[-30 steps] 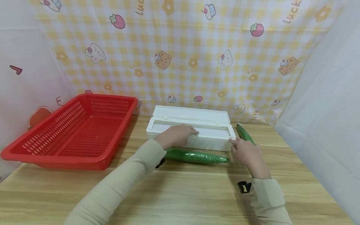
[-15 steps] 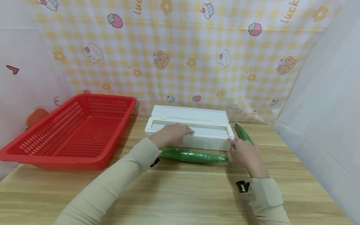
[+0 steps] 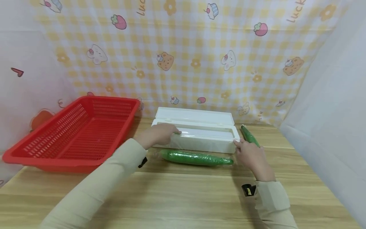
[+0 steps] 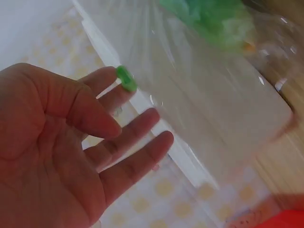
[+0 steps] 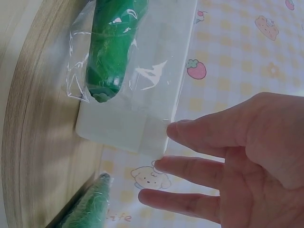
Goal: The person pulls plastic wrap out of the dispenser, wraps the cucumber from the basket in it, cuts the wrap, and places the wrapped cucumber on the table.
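Observation:
A white cling film dispenser stands on the table with its lid flipped back. Clear film runs from its front edge down over a green cucumber lying before it. My left hand is at the left part of the dispenser's top edge, fingers extended. In the left wrist view its fingertips touch a small green slider on that edge; the thumb stays apart. My right hand touches the dispenser's right front corner with thumb and forefinger, both fairly straight.
A second cucumber, wrapped in film, lies right of the dispenser, close behind my right hand. The large red basket fills the left side of the table. A checked curtain hangs right behind the dispenser.
My left hand has moved leftward along the dispenser's front edge, uncovering more of the cucumber's left end and the film there. My right hand has stayed at the right corner.

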Motion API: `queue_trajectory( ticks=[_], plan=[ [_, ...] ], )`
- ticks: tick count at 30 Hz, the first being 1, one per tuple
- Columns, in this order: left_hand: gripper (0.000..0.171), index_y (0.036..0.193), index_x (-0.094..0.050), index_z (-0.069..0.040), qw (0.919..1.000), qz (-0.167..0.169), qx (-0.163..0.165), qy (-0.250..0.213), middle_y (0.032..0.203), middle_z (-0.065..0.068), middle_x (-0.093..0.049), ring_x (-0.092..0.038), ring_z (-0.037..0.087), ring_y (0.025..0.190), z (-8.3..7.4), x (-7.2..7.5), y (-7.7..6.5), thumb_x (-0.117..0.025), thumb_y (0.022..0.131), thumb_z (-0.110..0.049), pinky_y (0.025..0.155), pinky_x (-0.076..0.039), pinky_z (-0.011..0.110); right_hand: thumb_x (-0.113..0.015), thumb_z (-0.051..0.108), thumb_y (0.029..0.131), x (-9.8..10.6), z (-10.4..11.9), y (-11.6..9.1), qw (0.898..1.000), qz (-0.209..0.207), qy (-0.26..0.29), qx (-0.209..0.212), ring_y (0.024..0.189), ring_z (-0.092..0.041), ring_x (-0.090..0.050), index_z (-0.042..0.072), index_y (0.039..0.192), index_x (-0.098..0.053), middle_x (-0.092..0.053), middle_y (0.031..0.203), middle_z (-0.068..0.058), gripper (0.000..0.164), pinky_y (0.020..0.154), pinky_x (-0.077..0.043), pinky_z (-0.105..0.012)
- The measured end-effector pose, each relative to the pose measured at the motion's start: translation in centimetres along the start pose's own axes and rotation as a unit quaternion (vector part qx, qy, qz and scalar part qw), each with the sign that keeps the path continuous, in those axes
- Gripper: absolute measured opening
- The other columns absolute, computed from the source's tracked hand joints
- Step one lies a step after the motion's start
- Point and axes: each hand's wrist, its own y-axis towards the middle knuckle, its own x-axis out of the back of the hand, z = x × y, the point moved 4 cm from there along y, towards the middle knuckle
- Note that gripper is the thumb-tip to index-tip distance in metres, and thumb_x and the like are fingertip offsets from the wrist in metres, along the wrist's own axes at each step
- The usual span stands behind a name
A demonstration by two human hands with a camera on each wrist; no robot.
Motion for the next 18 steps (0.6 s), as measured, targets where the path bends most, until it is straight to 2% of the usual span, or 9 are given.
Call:
queue_trajectory(
  ticks=[4, 7, 14, 18],
  plan=[
    [0.051, 0.133, -0.053, -0.020, 0.9989, 0.022, 0.030, -0.026, 0.141, 0.004, -0.046, -0.043, 0.024, 0.128, 1.7, 0.6, -1.3, -0.048, 0.088, 0.004, 0.101, -0.040, 0.042, -0.038, 0.016, 0.096, 0.1, -0.2, -0.1, 1.000, 0.005, 0.002, -0.003, 0.120, -0.049, -0.043, 0.009, 0.133, -0.049, -0.039, 0.141, -0.021, 0.040, 0.093, -0.027, -0.070],
    [0.049, 0.132, -0.053, -0.017, 0.9988, 0.031, 0.027, -0.027, 0.139, 0.009, -0.048, -0.047, 0.025, 0.123, 2.3, 1.0, -1.8, -0.047, 0.088, 0.004, 0.095, -0.043, 0.041, -0.038, 0.016, 0.096, 0.1, -0.2, -0.2, 1.000, 0.008, 0.005, -0.004, 0.122, -0.049, -0.041, 0.009, 0.133, -0.049, -0.039, 0.141, -0.021, 0.040, 0.094, -0.024, -0.072],
    [0.047, 0.129, -0.057, -0.015, 0.9984, 0.035, 0.041, 0.014, 0.135, 0.012, -0.051, -0.050, 0.024, 0.112, 4.1, 1.6, -2.5, -0.044, 0.087, 0.002, 0.086, -0.043, 0.036, -0.040, 0.016, 0.096, 0.0, -0.1, -0.1, 1.000, 0.011, 0.002, 0.000, 0.124, -0.048, -0.040, 0.009, 0.134, -0.048, -0.039, 0.142, -0.019, 0.039, 0.095, -0.022, -0.073],
    [0.047, 0.128, -0.057, -0.012, 0.9985, 0.035, 0.040, 0.013, 0.135, 0.016, -0.051, -0.049, 0.024, 0.109, 4.9, 2.0, -3.1, -0.043, 0.085, 0.003, 0.085, -0.041, 0.037, -0.039, 0.015, 0.096, 0.1, -0.1, -0.1, 1.000, 0.010, 0.003, 0.003, 0.125, -0.048, -0.039, 0.009, 0.134, -0.048, -0.038, 0.142, -0.020, 0.039, 0.094, -0.022, -0.073]
  ],
)
